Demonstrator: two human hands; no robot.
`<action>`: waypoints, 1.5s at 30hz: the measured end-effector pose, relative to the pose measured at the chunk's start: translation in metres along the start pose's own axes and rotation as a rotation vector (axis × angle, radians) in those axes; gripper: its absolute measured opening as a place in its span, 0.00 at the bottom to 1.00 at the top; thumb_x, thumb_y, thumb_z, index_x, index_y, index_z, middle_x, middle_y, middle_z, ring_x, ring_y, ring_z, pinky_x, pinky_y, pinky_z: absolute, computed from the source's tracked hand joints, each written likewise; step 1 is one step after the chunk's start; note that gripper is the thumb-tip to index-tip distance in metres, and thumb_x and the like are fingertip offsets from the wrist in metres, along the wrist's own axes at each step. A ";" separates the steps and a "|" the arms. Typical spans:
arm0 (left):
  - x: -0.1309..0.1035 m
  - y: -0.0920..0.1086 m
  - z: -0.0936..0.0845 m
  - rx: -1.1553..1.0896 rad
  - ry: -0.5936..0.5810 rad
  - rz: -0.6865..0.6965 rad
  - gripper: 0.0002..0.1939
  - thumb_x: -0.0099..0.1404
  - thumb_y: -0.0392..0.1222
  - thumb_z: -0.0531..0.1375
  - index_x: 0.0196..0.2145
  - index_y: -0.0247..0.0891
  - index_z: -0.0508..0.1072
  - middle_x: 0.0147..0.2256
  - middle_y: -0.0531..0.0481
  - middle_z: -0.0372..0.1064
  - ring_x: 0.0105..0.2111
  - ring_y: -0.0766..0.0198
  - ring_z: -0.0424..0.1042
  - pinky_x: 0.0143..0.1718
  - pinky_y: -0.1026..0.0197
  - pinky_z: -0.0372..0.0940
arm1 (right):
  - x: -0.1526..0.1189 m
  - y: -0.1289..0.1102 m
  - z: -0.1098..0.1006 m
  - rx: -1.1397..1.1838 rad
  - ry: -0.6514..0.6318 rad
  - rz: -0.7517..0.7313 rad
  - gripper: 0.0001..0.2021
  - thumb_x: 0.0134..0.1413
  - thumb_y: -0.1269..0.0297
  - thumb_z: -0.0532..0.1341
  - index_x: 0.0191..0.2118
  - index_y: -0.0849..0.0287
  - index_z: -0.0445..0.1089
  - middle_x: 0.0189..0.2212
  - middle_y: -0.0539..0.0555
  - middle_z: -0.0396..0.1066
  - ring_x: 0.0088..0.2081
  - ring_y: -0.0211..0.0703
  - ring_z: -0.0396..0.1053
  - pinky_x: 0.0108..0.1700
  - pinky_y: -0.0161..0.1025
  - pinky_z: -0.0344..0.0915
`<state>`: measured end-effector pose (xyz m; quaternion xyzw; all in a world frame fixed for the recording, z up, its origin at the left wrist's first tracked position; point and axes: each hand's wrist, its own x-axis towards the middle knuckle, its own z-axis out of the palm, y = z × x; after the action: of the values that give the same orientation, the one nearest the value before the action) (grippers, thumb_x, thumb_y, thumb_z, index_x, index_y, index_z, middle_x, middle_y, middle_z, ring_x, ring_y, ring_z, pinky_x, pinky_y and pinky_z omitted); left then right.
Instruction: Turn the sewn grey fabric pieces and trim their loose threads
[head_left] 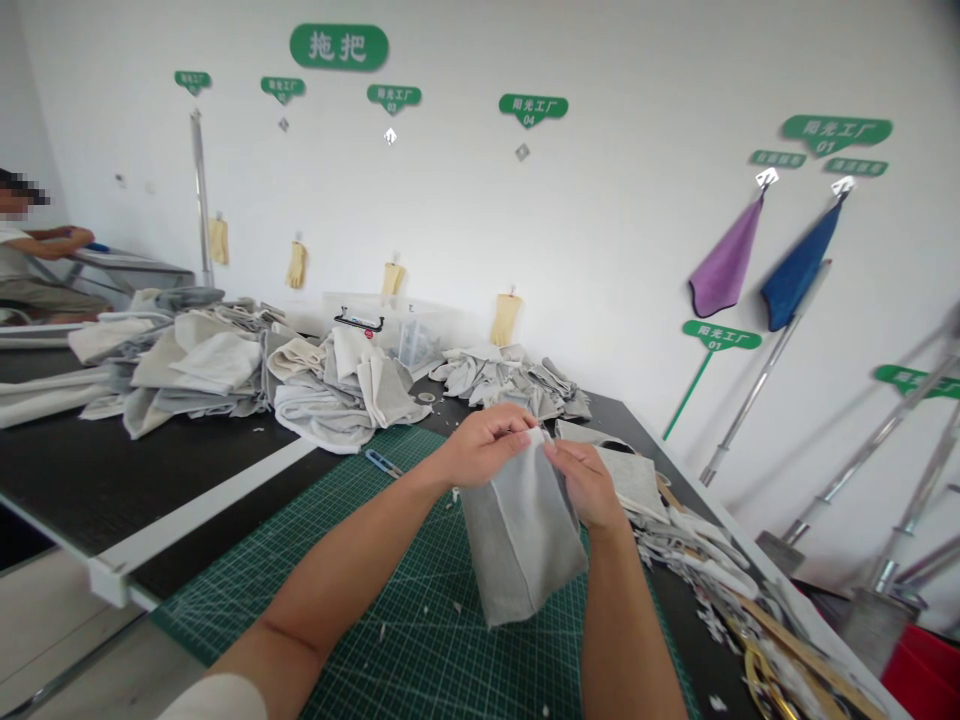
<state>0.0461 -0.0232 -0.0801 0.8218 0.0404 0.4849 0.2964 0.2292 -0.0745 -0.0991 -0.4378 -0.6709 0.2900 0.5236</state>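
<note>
A grey piece of cloth (521, 540) with a seam down its middle hangs over the green cutting mat (360, 590). My left hand (491, 440) pinches its top edge on the left side. Close beside it, my right hand (586, 478) grips the same top edge on the right. The cloth's lower end hangs free, and its far side is hidden. A blue utility knife (383, 463) lies on the mat beyond my left forearm. Small white scraps are scattered over the mat.
Heaps of grey and white cloth (195, 370) cover the back left of the black table. Another cloth pile (517, 380) and a clear plastic box (420, 335) stand near the wall. Gold-handled scissors (765, 675) and scraps lie at right. A person (37, 250) sits far left.
</note>
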 end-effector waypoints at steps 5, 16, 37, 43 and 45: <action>0.000 -0.005 0.005 0.150 0.071 -0.050 0.11 0.65 0.42 0.52 0.31 0.34 0.70 0.36 0.47 0.69 0.37 0.65 0.67 0.42 0.62 0.61 | 0.000 -0.003 0.002 -0.006 -0.046 -0.026 0.19 0.54 0.53 0.56 0.19 0.60 0.58 0.18 0.47 0.52 0.23 0.33 0.49 0.25 0.33 0.48; -0.003 -0.006 0.010 0.186 0.103 -0.132 0.10 0.62 0.42 0.54 0.39 0.35 0.70 0.35 0.48 0.71 0.35 0.65 0.69 0.39 0.63 0.63 | 0.001 -0.012 0.003 -0.386 -0.068 -0.147 0.16 0.55 0.56 0.55 0.24 0.62 0.64 0.20 0.48 0.56 0.25 0.34 0.53 0.27 0.32 0.51; -0.002 0.003 0.011 0.338 0.149 -0.110 0.07 0.60 0.40 0.56 0.30 0.37 0.73 0.29 0.51 0.70 0.31 0.67 0.67 0.33 0.64 0.60 | 0.000 -0.017 0.004 -0.423 -0.080 -0.143 0.13 0.54 0.57 0.56 0.27 0.60 0.66 0.21 0.47 0.59 0.26 0.36 0.55 0.28 0.32 0.52; -0.002 0.002 0.012 0.342 0.182 -0.130 0.07 0.61 0.39 0.55 0.30 0.37 0.73 0.28 0.53 0.71 0.29 0.68 0.67 0.31 0.65 0.59 | 0.002 -0.020 0.006 -0.484 -0.039 -0.188 0.14 0.56 0.58 0.54 0.23 0.60 0.62 0.20 0.47 0.57 0.26 0.35 0.54 0.28 0.32 0.51; -0.002 0.002 0.011 0.334 0.181 -0.126 0.07 0.61 0.39 0.55 0.30 0.36 0.73 0.28 0.53 0.71 0.29 0.68 0.67 0.32 0.65 0.59 | 0.003 -0.019 0.006 -0.480 -0.014 -0.191 0.14 0.56 0.58 0.54 0.23 0.60 0.63 0.20 0.47 0.58 0.26 0.36 0.55 0.28 0.32 0.51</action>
<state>0.0536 -0.0302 -0.0844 0.8084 0.1981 0.5239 0.1809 0.2176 -0.0800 -0.0833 -0.4823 -0.7624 0.0746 0.4250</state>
